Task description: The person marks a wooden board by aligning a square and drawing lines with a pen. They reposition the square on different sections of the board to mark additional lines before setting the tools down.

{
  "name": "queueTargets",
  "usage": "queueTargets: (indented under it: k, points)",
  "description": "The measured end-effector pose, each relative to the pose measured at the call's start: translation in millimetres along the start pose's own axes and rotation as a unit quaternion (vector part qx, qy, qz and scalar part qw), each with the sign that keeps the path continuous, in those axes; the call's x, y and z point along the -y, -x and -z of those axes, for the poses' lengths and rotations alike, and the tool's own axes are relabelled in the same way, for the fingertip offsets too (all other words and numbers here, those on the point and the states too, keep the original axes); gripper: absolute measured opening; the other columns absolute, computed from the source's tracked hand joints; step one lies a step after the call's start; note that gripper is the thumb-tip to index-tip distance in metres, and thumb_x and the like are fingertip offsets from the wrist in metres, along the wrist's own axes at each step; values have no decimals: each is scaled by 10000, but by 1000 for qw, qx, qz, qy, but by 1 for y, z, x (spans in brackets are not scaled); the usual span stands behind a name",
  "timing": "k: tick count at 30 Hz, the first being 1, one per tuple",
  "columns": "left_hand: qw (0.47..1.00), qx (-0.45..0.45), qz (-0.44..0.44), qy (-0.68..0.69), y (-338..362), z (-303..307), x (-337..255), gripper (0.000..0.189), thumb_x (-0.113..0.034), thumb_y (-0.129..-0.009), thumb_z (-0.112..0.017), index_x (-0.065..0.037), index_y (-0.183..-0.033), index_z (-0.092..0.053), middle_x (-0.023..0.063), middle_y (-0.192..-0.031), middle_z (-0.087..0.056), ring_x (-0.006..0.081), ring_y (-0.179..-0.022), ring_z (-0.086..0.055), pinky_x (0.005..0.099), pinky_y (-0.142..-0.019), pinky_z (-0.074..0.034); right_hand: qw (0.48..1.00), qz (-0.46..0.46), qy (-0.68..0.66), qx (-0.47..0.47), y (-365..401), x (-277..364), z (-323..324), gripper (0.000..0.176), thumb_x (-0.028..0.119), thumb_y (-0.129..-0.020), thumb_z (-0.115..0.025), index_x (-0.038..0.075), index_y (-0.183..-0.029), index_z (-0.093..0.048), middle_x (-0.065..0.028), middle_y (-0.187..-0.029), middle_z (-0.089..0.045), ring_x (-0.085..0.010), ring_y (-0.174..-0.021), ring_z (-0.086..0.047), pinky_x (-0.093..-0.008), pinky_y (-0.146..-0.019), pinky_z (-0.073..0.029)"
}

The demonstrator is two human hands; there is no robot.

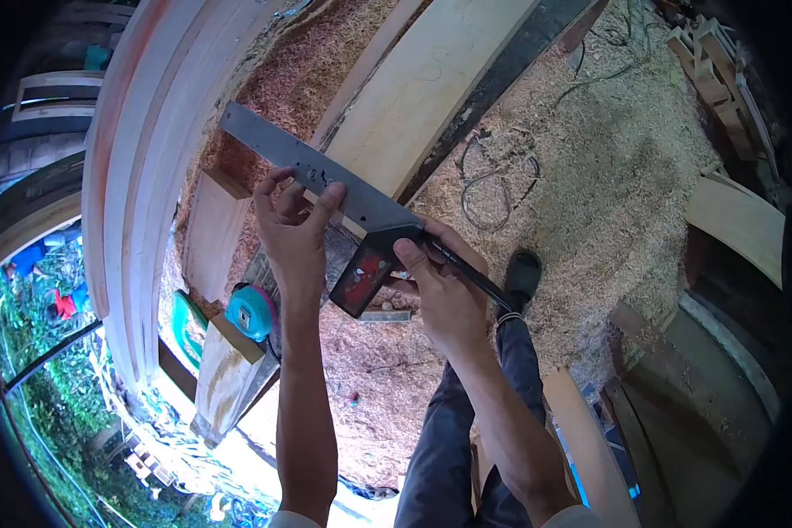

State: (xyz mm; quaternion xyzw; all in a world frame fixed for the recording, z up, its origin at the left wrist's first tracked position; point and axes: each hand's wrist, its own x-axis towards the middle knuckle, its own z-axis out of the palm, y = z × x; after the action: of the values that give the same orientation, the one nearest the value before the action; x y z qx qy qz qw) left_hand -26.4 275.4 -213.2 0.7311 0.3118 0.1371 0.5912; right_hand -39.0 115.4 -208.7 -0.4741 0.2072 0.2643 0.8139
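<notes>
My right hand (449, 295) grips a try square by its black handle (358, 280), which has a red inset. The square's grey metal blade (264, 136) points to the upper left over the wood. A thin black rod (473, 271), pencil-like with pale lettering, also lies in my right hand and sticks out toward the shoe. My left hand (295, 233) is at the blade's lower edge, thumb and index finger spread apart and overlapping the blade, the other fingers curled. Beyond the blade is a long pale board (405, 88) with a dark edge.
Large curved timbers (141, 167) rise on the left. A teal tape measure (250, 312) rests on a wood block beside a green-handled tool (185, 326). Wood shavings (590, 202) cover the floor around a looped cable (488, 189). Cut wood pieces (722, 79) stand at right.
</notes>
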Motion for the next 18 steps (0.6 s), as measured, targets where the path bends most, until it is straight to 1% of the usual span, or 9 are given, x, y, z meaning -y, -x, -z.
queueTargets:
  k: [7, 10, 13, 15, 16, 18]
  points:
    - [1000, -8, 4, 8, 1, -3, -4, 560, -83, -793, -791, -21, -1214, -427, 115, -968, -701, 111, -771, -606, 248, -707, -480, 1000, -9, -9, 1, -1, 0, 0, 377, 135, -908, -669, -50, -1214, -548, -146, -992, -671, -184, -872, -695, -287, -687, -631]
    - [1000, -16, -6, 2, 0, -4, -4, 538, -85, -802, -785, -30, -1200, -428, 122, -961, -697, 119, -790, -616, 258, -695, -494, 1000, -10, -7, -9, 1, 2, -2, 386, 133, -902, -676, -50, -1216, -546, -147, -1004, -671, -192, -879, -695, -301, -689, -633]
    - [999, -6, -35, 28, -1, -3, 0, 512, -68, -805, -775, -37, -1182, -429, 132, -962, -688, 137, -793, -630, 268, -693, -510, 1000, -12, -7, -14, 1, 4, -4, 381, 126, -902, -675, -47, -1216, -544, -147, -1020, -669, -198, -892, -691, -319, -702, -633]
    - [999, 19, 16, -43, 1, 0, -6, 493, -38, -817, -753, -44, -1188, -429, 135, -1005, -657, 174, -907, -646, 288, -793, -528, 1000, -10, -2, -8, 2, 5, -3, 373, 120, -905, -671, -45, -1214, -543, -147, -1029, -667, -199, -901, -687, -327, -713, -632]
    - [999, 10, 13, -41, 1, -1, -7, 493, -38, -817, -753, -44, -1188, -429, 135, -1005, -657, 174, -907, -646, 288, -793, -528, 1000, -14, 5, -15, 2, 4, -3, 362, 122, -907, -671, -44, -1202, -546, -143, -1034, -665, -196, -908, -682, -332, -724, -631]
    - [999, -36, -2, 5, 3, -7, -7, 494, -43, -799, -767, -43, -1141, -411, 124, -954, -675, 136, -743, -622, 269, -649, -498, 1000, -17, 17, -11, 2, 4, -3, 351, 125, -908, -671, -43, -1191, -548, -140, -1039, -664, -193, -916, -676, -337, -734, -629]
